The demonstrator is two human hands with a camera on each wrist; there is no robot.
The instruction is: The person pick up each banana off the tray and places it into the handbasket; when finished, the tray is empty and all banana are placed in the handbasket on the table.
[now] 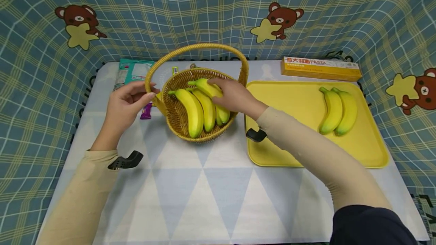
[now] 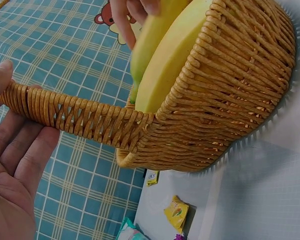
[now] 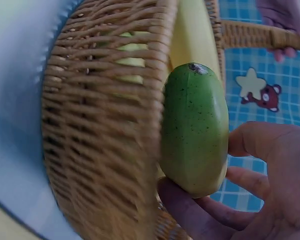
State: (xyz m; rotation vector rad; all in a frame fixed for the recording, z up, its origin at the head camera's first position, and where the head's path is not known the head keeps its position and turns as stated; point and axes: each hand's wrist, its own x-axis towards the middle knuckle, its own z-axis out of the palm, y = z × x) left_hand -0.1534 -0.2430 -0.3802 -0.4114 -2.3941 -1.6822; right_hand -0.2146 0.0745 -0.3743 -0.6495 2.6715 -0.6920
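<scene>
A wicker basket (image 1: 177,121) with a tall arched handle stands at the table's back. Several bananas (image 1: 192,114) lie side by side inside it. With thumb and fingers my left hand (image 1: 122,107) pinches the left base of the handle, seen closely in the left wrist view as a woven strip (image 2: 85,112). My right hand (image 1: 235,95) reaches into the basket from the right and grips a banana (image 3: 195,127), whose greenish tip faces the right wrist camera. This banana lies over the others at the basket's right side. Its underside is hidden.
Two bananas (image 1: 331,110) rest on a yellow tray (image 1: 282,154) to the right. Behind it lies a pasta box (image 1: 320,68). Left of the basket are a teal packet (image 1: 131,71) and a small purple wrapper (image 1: 146,111); a yellow packet (image 2: 176,213) lies nearby.
</scene>
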